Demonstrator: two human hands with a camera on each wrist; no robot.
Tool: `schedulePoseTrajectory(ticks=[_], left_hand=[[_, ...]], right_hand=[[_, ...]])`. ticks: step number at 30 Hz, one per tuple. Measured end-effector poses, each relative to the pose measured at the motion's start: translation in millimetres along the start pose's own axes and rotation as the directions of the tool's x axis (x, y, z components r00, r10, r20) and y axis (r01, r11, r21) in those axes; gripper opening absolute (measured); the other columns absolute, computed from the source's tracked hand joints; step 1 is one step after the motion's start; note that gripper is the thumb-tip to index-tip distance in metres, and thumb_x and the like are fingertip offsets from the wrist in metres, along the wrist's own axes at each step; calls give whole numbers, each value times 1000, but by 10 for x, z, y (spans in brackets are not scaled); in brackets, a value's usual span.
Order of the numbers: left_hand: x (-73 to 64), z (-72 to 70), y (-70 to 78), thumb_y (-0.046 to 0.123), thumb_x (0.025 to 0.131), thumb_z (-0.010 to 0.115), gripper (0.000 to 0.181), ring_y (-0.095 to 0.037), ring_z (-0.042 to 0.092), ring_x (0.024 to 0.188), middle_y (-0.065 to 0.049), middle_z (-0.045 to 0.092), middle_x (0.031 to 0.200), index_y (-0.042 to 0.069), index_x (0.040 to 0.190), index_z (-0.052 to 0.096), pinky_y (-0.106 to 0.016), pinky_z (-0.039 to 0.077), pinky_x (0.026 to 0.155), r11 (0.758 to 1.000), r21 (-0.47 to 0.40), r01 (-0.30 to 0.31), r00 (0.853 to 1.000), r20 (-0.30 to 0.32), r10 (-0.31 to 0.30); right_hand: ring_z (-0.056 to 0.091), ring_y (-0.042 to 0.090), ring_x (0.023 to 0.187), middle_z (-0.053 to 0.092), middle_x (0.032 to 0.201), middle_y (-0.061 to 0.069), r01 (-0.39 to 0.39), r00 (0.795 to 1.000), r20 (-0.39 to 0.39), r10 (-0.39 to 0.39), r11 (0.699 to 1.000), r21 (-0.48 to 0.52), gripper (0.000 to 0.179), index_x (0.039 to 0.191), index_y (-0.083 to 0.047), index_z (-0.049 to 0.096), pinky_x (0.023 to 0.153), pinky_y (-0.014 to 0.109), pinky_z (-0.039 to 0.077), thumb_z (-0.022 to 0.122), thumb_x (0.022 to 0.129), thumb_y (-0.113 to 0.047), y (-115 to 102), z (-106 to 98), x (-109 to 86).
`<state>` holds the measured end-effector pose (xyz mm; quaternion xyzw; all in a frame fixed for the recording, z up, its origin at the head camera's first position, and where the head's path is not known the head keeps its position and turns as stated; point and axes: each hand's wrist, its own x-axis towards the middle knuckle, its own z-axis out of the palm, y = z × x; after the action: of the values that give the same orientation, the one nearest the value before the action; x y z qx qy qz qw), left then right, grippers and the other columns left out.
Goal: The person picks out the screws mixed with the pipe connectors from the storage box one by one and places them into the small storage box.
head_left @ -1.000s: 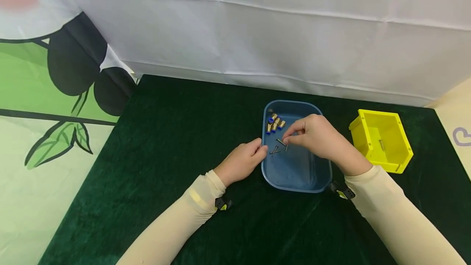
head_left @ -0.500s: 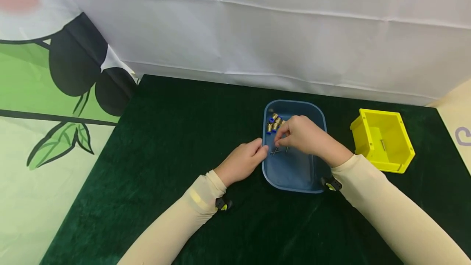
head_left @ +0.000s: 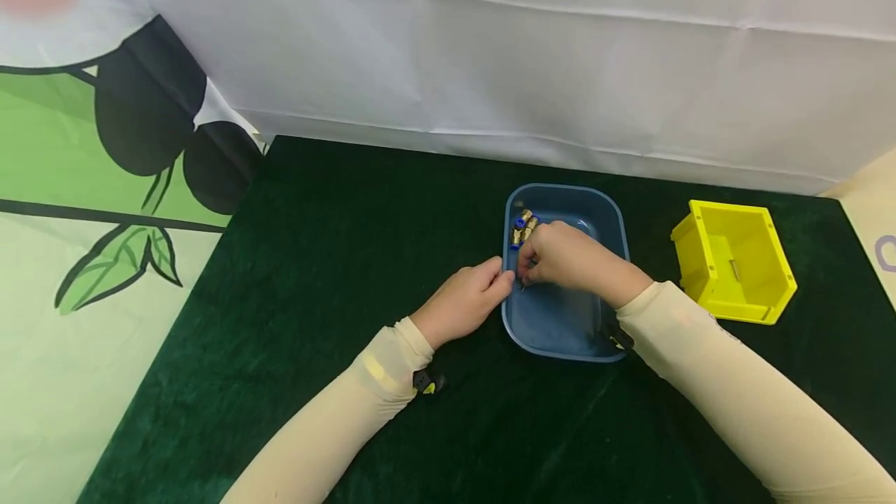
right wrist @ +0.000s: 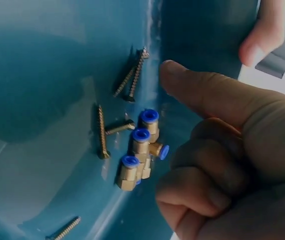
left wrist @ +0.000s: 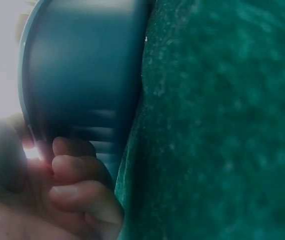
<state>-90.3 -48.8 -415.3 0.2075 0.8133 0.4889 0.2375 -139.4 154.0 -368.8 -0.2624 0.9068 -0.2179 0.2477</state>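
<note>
My left hand (head_left: 465, 300) holds the left rim of a blue tray (head_left: 567, 354), its thumb over the edge and its fingers curled against the outer wall in the left wrist view. My right hand (head_left: 570, 257) reaches into the tray, fingertips low near the left wall. In the right wrist view one straight digit points toward two crossed screws (right wrist: 136, 75), nothing showing in its grasp, while other fingers curl toward the palm. Below lie two more screws (right wrist: 102, 135), and another screw (right wrist: 66, 229) sits near the bottom edge. Several brass push-in fittings (right wrist: 141, 142) with blue collars are grouped beside them.
A yellow bin (head_left: 742, 302) stands right of the tray, one screw (head_left: 734, 269) inside it. Dark green cloth (head_left: 364, 232) covers the table, which ends at a white hanging sheet (head_left: 525, 68) behind. A printed backdrop (head_left: 119, 177) hangs at the left.
My right hand has moved left and down inside the tray, from the middle screws to the crossed ones by the left wall. My left hand keeps its hold on the rim.
</note>
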Motion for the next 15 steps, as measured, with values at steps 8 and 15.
schedulePoseTrajectory(ticks=[8, 15], left_hand=[[23, -19, 24, 40, 107, 36, 32, -13, 46, 53, 1, 50, 69, 16, 91, 50, -27, 36, 49, 1000, -2, -13, 1000, 2, 13], [21, 14, 28, 40, 107, 37, 33, -13, 44, 53, 1, 48, 69, 16, 88, 49, -27, 35, 49, 999, 44, 11, 1000, -18, -11]], right_hand=[[60, 14, 75, 68, 81, -7, -10, 999, 40, 12, 997, -71, 5, 84, -17, 75, 70, 32, 52, 79, 86, -16, -18, 46, 14], [57, 15, 69, 64, 77, -4, 3, 1000, 6, -2, 997, -77, 7, 83, -16, 71, 64, 29, 48, 75, 89, -15, 6, 152, 35]])
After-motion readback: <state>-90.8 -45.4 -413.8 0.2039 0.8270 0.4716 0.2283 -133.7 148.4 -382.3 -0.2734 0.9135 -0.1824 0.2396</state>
